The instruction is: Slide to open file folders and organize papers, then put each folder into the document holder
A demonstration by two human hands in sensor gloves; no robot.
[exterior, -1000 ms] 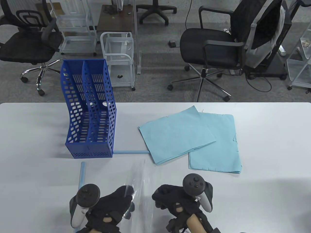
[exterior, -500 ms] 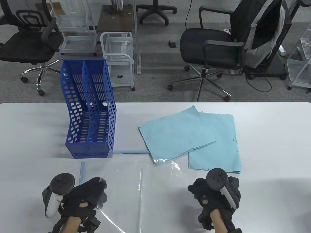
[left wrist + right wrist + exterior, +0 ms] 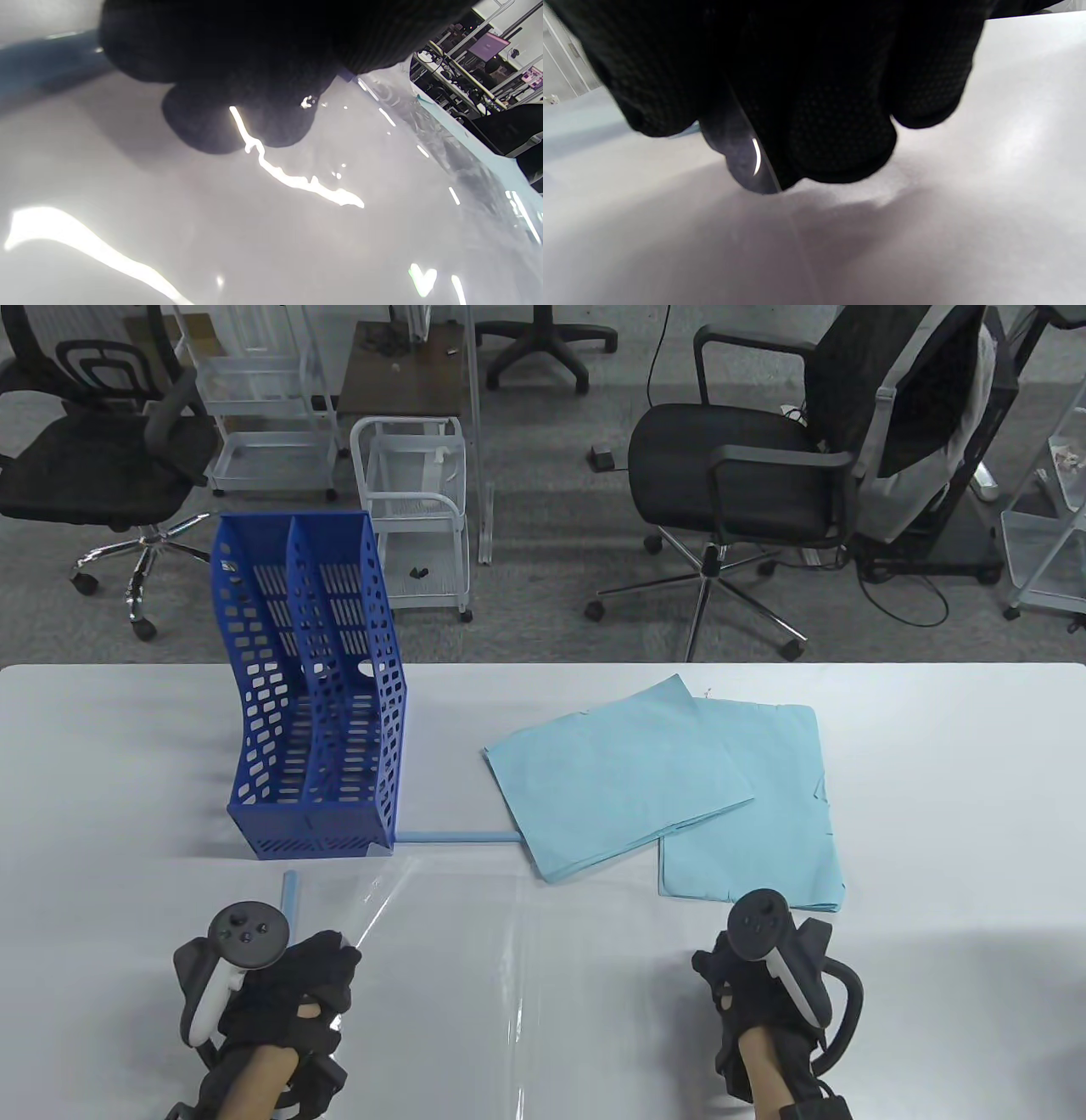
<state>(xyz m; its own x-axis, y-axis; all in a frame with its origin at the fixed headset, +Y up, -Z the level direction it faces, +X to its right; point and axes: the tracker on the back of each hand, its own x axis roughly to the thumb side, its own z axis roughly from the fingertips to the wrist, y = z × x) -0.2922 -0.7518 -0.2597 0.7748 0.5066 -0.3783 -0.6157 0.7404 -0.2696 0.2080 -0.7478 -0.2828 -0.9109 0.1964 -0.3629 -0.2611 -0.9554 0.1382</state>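
Note:
A clear plastic folder (image 3: 517,967) lies spread flat on the white table near the front edge. My left hand (image 3: 327,963) pinches its left cover with curled fingers (image 3: 237,127). My right hand (image 3: 717,976) pinches the right cover, and the sheet's edge shows between its fingertips (image 3: 763,169). Two pale blue slide bars lie loose: one (image 3: 458,837) crosswise beyond the folder, one (image 3: 289,899) lengthwise by my left hand. Two stacks of light blue paper (image 3: 615,776) (image 3: 755,831) overlap at centre right. The blue document holder (image 3: 314,712) stands upright at the left with both slots bare.
Office chairs (image 3: 764,466) and white wire carts (image 3: 416,509) stand on the floor beyond the table's far edge. The table (image 3: 950,780) is bare white surface to the right of the papers and left of the holder.
Both hands moved apart from the middle, left hand leftward and right hand rightward. The clear folder went from bunched between them to spread flat.

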